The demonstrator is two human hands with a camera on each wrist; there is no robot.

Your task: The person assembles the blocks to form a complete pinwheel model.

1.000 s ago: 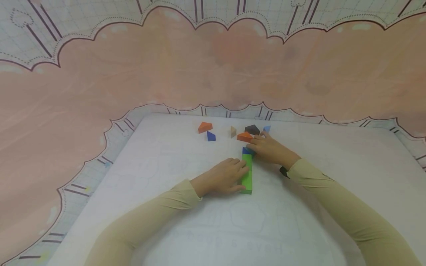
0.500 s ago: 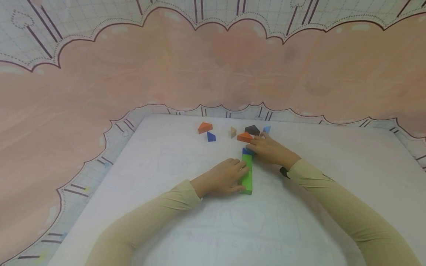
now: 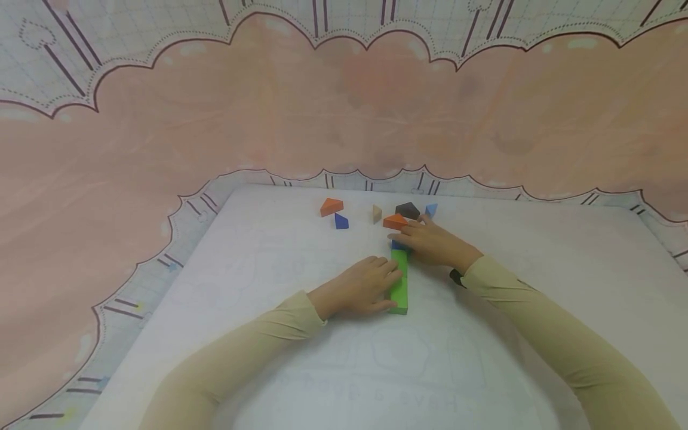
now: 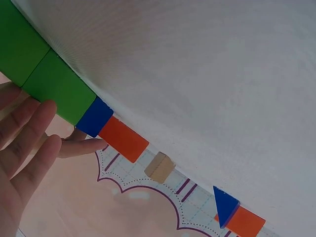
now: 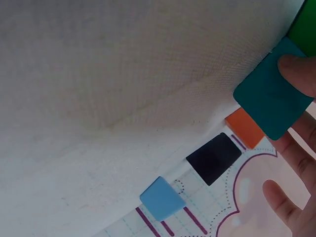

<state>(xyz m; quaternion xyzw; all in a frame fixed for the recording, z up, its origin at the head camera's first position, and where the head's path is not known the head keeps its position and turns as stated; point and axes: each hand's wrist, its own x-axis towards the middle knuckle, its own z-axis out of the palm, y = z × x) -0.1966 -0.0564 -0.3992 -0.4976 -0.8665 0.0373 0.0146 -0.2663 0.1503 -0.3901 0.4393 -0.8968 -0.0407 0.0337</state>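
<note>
In the head view, two green blocks (image 3: 399, 289) form a row running away from me, with a blue block (image 3: 396, 245) at the far end. My left hand (image 3: 364, 285) rests on the green blocks from the left; its fingers look fairly straight in the left wrist view, tips at the green faces. My right hand (image 3: 434, 242) is at the far end of the row. The right wrist view shows its thumb on a teal block (image 5: 271, 94) set against the green, with other fingers beyond it. Its index finger reaches over the blue block.
Beyond the row lie an orange block (image 3: 395, 221), a black block (image 3: 407, 210), a light blue block (image 3: 431, 209) and a tan block (image 3: 377, 213). Farther left are another orange block (image 3: 331, 206) and a dark blue block (image 3: 341, 221). A patterned cloth stands behind the white tabletop (image 3: 258, 269).
My right index finger has stretched out to the left over the blue block, and that hand has shifted slightly left. My left hand and the green blocks have stayed in place.
</note>
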